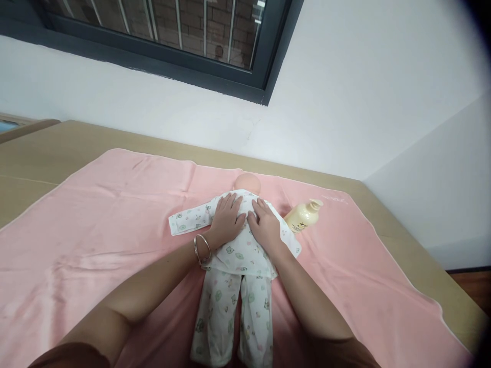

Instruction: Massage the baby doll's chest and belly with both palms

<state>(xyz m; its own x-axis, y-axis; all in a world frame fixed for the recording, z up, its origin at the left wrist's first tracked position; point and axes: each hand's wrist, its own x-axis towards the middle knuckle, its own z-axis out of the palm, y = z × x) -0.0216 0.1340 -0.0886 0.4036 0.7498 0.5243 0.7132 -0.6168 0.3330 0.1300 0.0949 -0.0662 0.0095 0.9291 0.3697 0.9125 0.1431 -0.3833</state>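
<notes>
A baby doll [247,182] lies on a pink blanket [153,204], its bald head toward the wall. It wears a white patterned top [240,255] and matching trousers [220,301]. My left hand [226,220] rests flat on the upper left of the top, fingers stretched out, a silver bangle [201,249] round the wrist. Flat on the upper right of the top lies my right hand [265,225], its fingers extended too. Neither hand grips anything. Just right of the doll stands a cream pump bottle [303,215]. The doll's hands and feet are not visible.
The blanket covers much of a wooden table [92,134], which meets a white wall [215,120] at the back. Above is a dark-framed window [264,76] with bars. A wooden-edged object [34,125] shows at the far left.
</notes>
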